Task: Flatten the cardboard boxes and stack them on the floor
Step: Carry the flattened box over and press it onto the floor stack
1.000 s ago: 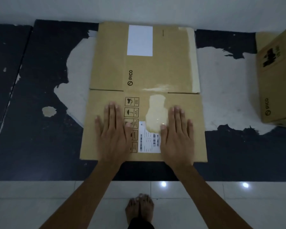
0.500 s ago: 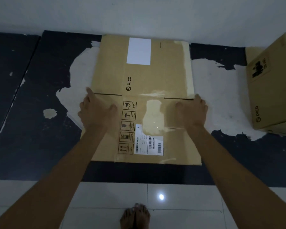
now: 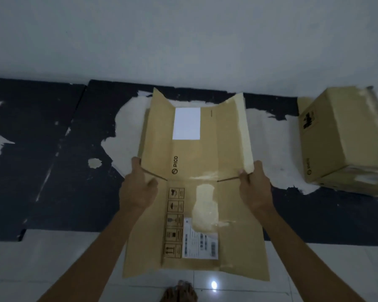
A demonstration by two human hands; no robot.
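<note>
A flattened brown cardboard box point(image 3: 196, 162) with a white label, printed handling symbols and a shipping sticker is lifted off the floor in front of me, its side edges bent upward. My left hand point(image 3: 138, 188) grips its left edge at the flap crease. My right hand point(image 3: 254, 186) grips the right edge at the same height. A second cardboard box point(image 3: 340, 140), still standing in box shape, sits on the floor at the right.
The floor has a dark mat point(image 3: 59, 171) with worn white patches along a pale wall point(image 3: 183, 40). White tiles point(image 3: 42, 262) lie nearer to me. My bare feet point(image 3: 179, 293) show at the bottom edge.
My hands went from pressing flat on the box to gripping its two side edges. The flattened box has come up off the floor toward me, its sides curling.
</note>
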